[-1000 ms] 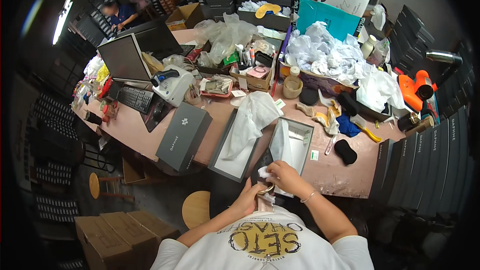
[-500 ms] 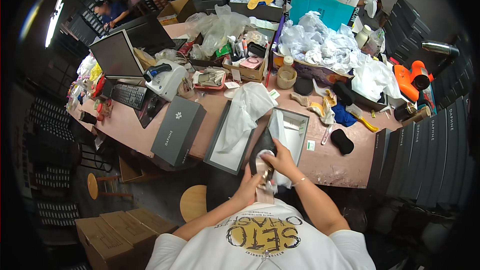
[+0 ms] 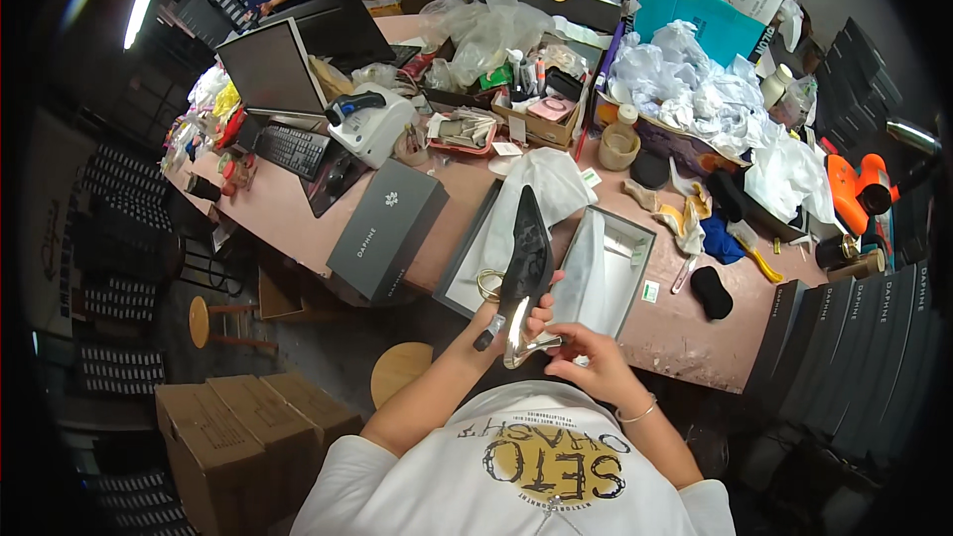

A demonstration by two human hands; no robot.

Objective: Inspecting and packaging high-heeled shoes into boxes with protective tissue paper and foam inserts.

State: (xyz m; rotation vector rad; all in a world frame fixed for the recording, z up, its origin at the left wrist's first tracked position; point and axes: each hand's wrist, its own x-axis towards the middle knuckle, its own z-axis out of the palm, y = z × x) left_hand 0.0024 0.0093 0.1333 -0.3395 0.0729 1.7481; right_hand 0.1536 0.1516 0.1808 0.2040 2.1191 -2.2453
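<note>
Just below the middle of the frame, the left hand (image 3: 523,318) grips a black pointed shoe (image 3: 523,260) near its heel, toe aimed up over the open shoebox (image 3: 635,256). Right hand (image 3: 586,365), lower right of the shoe, pinches its thin silver strap with closed fingers.

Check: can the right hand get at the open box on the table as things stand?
Probably yes. The right hand pinches the shoe's strap just in front of the open box; nothing stands between them. But both it and the left hand are busy holding the shoe.
</note>
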